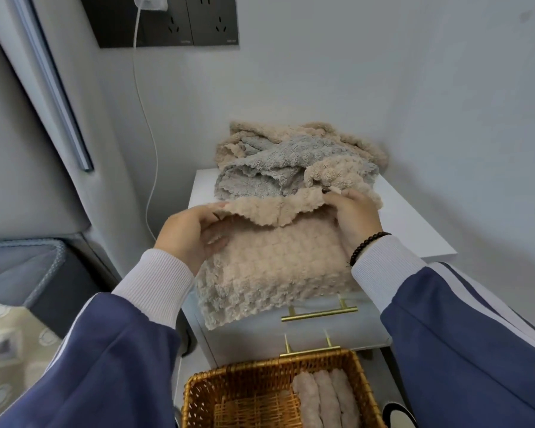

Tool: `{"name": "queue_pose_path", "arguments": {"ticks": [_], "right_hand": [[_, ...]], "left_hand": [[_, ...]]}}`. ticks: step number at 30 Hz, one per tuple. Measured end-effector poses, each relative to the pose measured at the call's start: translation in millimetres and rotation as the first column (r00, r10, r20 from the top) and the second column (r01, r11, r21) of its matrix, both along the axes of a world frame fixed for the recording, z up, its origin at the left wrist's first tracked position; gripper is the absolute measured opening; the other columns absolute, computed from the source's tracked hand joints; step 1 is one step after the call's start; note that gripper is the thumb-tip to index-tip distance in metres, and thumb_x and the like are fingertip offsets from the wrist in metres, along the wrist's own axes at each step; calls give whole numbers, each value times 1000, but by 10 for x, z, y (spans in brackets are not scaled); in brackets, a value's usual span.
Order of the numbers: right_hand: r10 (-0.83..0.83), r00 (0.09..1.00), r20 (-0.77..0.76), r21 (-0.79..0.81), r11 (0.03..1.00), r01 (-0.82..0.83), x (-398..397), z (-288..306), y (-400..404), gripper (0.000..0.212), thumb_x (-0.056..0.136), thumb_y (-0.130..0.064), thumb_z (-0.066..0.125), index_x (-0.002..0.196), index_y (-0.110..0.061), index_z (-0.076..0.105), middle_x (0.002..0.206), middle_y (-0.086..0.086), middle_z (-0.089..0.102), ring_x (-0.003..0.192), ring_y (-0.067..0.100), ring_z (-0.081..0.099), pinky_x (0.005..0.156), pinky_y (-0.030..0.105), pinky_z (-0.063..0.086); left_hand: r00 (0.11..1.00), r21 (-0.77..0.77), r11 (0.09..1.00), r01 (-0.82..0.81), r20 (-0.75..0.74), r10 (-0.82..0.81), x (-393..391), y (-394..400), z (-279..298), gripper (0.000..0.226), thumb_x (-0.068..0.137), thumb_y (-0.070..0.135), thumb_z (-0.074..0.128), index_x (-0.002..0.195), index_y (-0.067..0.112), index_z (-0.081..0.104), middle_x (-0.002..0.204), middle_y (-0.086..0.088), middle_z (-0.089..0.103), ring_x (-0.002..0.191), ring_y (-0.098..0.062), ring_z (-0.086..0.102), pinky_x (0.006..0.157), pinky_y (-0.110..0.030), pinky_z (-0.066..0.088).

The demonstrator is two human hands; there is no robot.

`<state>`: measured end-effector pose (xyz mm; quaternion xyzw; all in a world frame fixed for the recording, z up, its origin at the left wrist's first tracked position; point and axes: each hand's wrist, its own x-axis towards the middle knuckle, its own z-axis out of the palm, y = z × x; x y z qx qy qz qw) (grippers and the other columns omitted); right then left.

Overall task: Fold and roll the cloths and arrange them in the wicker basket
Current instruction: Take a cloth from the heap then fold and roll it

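A beige fluffy cloth [275,267] lies spread on the white nightstand [414,230], its front part hanging over the edge. My left hand [189,233] pinches its far left corner and my right hand [352,217] pinches its far right corner; that far edge is lifted and curls toward me. Behind it sits a heap of unfolded cloths [291,159], grey and beige. Below, on the floor, stands the wicker basket [204,393] with three rolled beige cloths [325,400] side by side in its right half.
The nightstand has two drawers with brass handles [318,313]. A white cable [145,125] hangs from a wall socket at the left. A bed frame and mattress edge [28,273] stand at the left. Walls close in behind and at the right.
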<state>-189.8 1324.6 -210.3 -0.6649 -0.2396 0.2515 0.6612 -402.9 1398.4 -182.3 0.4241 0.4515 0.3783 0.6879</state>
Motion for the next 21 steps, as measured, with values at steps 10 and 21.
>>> {"name": "queue_pose_path", "arguments": {"ticks": [10, 21], "right_hand": [[90, 899, -429, 394, 914, 96, 145, -15, -207, 33, 45, 3, 49, 73, -15, 42, 77, 5, 36, 69, 24, 40, 61, 34, 41], [176, 921, -347, 290, 954, -73, 198, 0, -399, 40, 43, -4, 50, 80, -15, 41, 80, 3, 43, 70, 17, 43, 61, 22, 43]], "left_hand": [[982, 236, 953, -190, 27, 189, -103, 13, -24, 28, 86, -7, 61, 105, 11, 73, 101, -6, 72, 72, -13, 66, 78, -30, 59], [983, 242, 956, -165, 124, 138, -146, -1, -3, 37, 84, -10, 63, 112, 12, 70, 106, -9, 72, 94, -23, 71, 87, -38, 56]]}}
